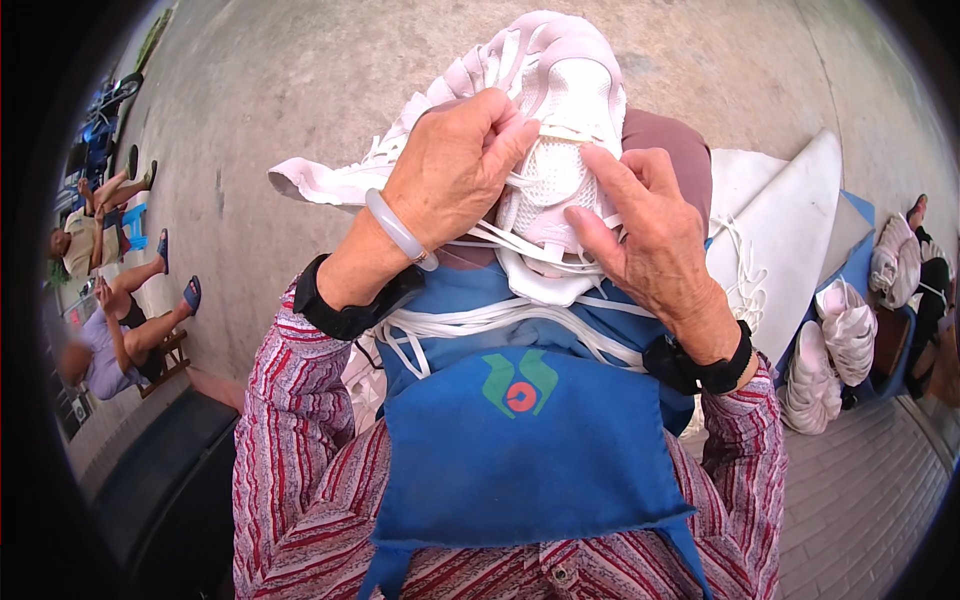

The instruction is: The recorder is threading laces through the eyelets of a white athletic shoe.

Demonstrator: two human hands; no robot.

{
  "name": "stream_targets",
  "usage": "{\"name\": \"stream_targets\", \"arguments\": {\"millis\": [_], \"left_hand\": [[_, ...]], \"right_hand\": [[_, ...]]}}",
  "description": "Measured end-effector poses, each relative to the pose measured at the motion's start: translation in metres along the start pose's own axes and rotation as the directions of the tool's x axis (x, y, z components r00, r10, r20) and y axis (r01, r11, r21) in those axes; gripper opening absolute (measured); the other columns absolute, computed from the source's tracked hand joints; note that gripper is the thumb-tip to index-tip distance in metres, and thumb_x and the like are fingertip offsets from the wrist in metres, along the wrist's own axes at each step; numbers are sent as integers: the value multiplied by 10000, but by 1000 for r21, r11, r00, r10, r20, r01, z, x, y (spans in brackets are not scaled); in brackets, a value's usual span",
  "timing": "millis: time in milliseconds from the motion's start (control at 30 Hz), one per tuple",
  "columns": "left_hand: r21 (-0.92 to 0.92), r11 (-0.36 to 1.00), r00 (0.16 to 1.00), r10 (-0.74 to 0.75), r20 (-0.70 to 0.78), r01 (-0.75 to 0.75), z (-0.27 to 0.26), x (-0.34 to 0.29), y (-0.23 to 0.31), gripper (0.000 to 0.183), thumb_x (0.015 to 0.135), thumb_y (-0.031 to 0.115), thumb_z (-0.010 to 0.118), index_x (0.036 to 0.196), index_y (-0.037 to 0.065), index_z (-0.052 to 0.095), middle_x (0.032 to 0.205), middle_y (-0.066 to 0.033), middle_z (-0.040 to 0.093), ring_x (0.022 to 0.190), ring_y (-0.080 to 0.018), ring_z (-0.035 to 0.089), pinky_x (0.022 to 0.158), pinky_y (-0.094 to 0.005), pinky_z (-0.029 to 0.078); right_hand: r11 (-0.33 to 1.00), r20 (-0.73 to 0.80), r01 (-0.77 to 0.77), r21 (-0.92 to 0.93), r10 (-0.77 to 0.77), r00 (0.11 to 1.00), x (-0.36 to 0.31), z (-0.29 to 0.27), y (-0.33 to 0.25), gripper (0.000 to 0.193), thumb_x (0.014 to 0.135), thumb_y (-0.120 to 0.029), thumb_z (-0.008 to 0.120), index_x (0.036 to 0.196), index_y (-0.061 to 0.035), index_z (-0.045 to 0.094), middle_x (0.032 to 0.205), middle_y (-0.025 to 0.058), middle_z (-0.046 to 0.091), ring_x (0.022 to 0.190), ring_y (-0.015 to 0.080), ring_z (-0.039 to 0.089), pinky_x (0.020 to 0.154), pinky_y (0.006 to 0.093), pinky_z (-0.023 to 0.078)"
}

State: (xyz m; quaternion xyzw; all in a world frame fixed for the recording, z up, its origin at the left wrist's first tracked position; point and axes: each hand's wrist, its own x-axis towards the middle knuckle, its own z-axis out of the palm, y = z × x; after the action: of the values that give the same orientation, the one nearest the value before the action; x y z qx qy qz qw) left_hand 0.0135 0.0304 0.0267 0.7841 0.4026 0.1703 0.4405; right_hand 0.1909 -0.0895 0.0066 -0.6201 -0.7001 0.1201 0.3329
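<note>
A white and pale pink shoe upper (pixel 578 90) lies over my lap with its mesh tongue (pixel 553 175) facing up. My left hand (pixel 450 165), with a pale bangle at its wrist, is closed at the left row of lace holes, thumb and forefinger pinching a white shoelace (pixel 565 132). On the other side of the tongue is my right hand (pixel 650 225), thumb and forefinger spread apart, their tips at the upper's edge. Other pale uppers (pixel 310 180) lie stacked to the left. A bundle of loose white laces (pixel 500 325) crosses my blue apron (pixel 530 470).
White sheet material (pixel 790 200) and hanging laces (pixel 740 270) are at my right. Farther right, bundled white uppers (pixel 845 330) rest by a blue seat. Two people sit at the far left on the concrete floor (pixel 270 100). A dark bench (pixel 170 470) is near my left side.
</note>
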Motion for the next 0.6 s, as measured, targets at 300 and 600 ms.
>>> {"name": "stream_targets", "arguments": {"millis": [300,600], "left_hand": [[-43,999,999,16,-29,-17,3,-14,1,132,914,76,583,1035,24,583,713,-3,597,610,-57,498,570,-228,415],[286,940,977,208,-44,-187,2,-24,-7,172,902,77,585,1072,76,610,699,-133,626,610,-263,633,543,-317,468]], "right_hand": [[998,14,-45,54,44,999,3,-2,-2,564,782,-255,728,1283,-85,531,917,108,519,666,210,587,534,318,511],[998,170,-54,-36,59,984,10,-7,-7,594,786,-333,719,1318,-149,529,899,92,489,689,209,581,529,321,506]]}}
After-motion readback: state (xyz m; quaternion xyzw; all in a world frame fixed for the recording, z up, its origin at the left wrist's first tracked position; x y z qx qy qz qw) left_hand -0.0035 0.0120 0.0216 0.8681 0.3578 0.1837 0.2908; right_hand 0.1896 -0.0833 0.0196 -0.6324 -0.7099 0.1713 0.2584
